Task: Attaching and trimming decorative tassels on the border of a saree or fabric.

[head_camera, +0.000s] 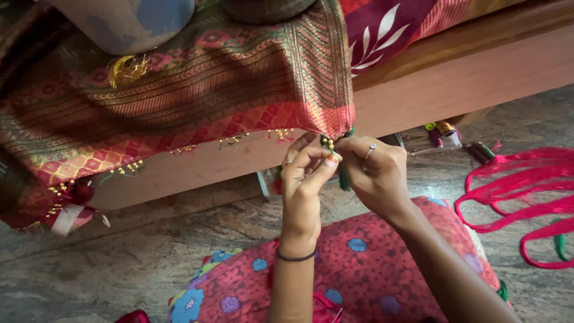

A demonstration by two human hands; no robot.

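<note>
A red and gold patterned cloth (197, 90) hangs over a wooden bed frame (466, 78). Small gold bead tassels (280, 134) line its lower red edge. My left hand (304, 179) and my right hand (373, 170) meet at the cloth's hanging corner (335, 134). Both pinch a small beaded tassel (327, 143) there. A green thread (345, 179) hangs down under my right hand. A ring sits on a right finger, and a dark bracelet circles my left wrist.
Loops of bright pink thread (526, 191) lie on the stone floor at the right. Thread spools (445, 131) sit under the bed frame. A small tin (269, 182) stands behind my hands. My lap is covered by red flowered fabric (359, 269).
</note>
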